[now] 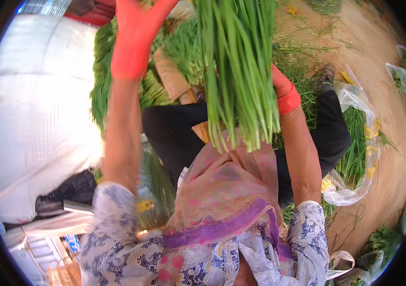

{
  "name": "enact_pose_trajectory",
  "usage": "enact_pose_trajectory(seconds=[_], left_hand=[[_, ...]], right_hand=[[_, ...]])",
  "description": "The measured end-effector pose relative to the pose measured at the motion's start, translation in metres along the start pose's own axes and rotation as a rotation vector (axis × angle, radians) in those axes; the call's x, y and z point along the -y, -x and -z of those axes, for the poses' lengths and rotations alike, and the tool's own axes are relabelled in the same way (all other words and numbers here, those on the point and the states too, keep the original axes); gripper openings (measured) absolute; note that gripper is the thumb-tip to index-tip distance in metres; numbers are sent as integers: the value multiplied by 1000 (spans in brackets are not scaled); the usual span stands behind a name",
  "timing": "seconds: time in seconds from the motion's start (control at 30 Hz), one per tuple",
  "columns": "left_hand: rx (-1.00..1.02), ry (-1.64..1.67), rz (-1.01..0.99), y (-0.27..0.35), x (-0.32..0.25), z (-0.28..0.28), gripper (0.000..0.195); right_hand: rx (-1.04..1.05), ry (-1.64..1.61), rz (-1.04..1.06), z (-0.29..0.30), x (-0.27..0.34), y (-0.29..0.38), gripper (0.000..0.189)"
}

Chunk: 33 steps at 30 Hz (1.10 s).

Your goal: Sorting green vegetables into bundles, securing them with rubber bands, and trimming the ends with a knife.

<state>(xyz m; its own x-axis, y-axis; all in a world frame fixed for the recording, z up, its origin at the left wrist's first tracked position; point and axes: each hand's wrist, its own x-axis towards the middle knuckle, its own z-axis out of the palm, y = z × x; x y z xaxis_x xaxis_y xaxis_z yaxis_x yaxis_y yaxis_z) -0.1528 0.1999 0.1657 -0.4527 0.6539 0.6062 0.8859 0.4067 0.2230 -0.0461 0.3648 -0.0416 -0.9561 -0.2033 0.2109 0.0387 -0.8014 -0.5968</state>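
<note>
A large bunch of long green garlic chives [240, 75] hangs before me, its pale cut ends pointing down towards my lap. My right hand [284, 89], in a red glove, grips the bunch from behind its right side; leaves hide most of the fingers. Left of the bunch, my left hand [133, 43] is raised in a matching glove. Its thumb is spread wide, nothing shows in the palm, and the blurred fingers run out of the top of the picture. A pinkish dotted apron [220, 175] covers my lap below the chives.
More chives lie in stacked bundles [185, 50] beyond my knees, beside a piece of cardboard [169, 75]. A clear plastic bag [370, 153] holding chives sits right of my leg. Loose leaves litter the earthen floor [388, 125]. White sheeting [42, 107] rises at left.
</note>
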Motion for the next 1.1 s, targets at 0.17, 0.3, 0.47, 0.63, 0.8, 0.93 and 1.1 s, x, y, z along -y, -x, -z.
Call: enact_pose_trajectory(seconds=[0.17,0.3,0.47,0.63,0.8,0.93,1.1], left_hand=[[195,1696,861,172,-7,-124,97],[392,1592,792,204,-18,-171,93],[402,1607,1109,186,-62,-178,75],[402,1804,1202,206,-43,-194,55],[393,1895,1258,220,-30,-199,51],[338,1732,1226,229,-38,-197,51],[323,1621,1265,240,-29,-198,53]], right_hand=[[-283,606,100,12,3,5,46],[-575,1108,28,19,-13,19,64],[-953,1515,-263,13,-22,39,85],[-862,875,-22,18,-14,71,52],[-855,540,-113,29,-13,90,48],[-803,542,-217,18,-31,102,61],[-679,519,-212,-6,-57,125,74]])
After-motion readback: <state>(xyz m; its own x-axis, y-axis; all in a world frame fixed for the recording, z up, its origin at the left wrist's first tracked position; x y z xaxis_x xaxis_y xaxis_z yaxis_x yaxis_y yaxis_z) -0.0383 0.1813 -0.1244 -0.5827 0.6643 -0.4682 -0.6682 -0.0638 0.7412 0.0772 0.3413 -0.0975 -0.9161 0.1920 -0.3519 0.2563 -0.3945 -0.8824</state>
